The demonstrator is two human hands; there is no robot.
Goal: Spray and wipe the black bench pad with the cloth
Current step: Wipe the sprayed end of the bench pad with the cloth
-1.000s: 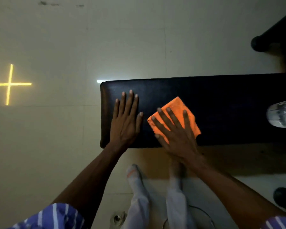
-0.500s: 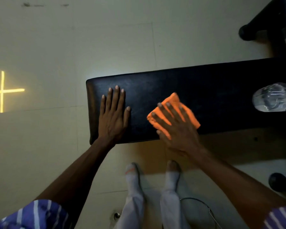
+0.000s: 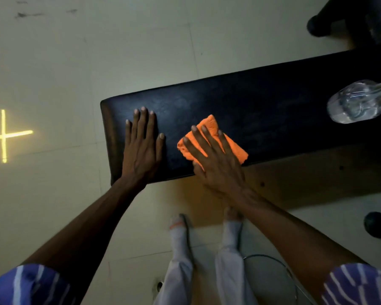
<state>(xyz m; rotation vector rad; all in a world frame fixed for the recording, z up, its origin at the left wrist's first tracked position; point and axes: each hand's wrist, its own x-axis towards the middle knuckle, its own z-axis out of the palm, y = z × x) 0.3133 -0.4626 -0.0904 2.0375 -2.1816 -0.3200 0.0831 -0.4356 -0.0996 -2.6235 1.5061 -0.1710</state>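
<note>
Near the bench pad point(image 3: 262, 106) front edge, right hand point(image 3: 216, 164) presses cloth point(image 3: 235, 148) flat (no grip); left hand point(image 3: 141, 148) splayed.

The bench pad point(image 3: 262, 102) looks like black grained leatherette with a faint sheen. The orange cloth point(image 3: 233, 146) is fuzzy, matt terry. The bottle point(image 3: 356, 104) is clear glossy plastic. Floor tiles point(image 3: 75, 62) look smooth, matt.

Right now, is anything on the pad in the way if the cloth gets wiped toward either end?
Yes. The left hand lies flat on the bench pad left of the orange cloth under the right hand; a clear bottle sits rightward.
</note>
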